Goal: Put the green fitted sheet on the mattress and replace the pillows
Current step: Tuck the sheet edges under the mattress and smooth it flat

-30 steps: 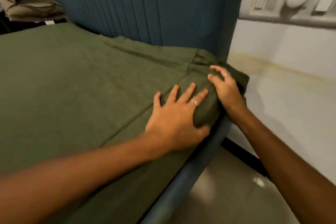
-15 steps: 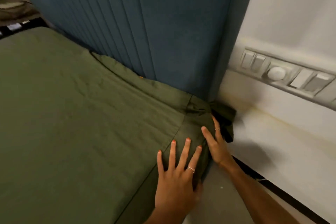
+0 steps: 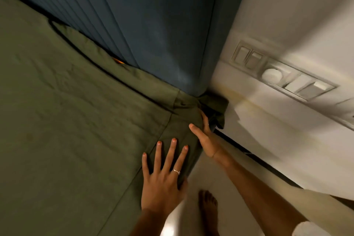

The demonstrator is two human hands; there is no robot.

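The green fitted sheet covers the mattress and fills the left of the view. Its corner is bunched beside the blue headboard. My left hand lies flat on the sheet near the mattress edge, fingers spread and straight. My right hand presses against the side of the corner with straight fingers; its fingertips reach into the fold and are partly hidden. No pillow is in view.
A padded blue headboard stands behind the mattress. A white wall with a switch panel is close on the right. My bare foot stands on the pale floor in the narrow gap between bed and wall.
The view has tilted and drawn back, so the foot and floor show. Both hands stay at the sheet's corner; the right hand has slid lower along its side.
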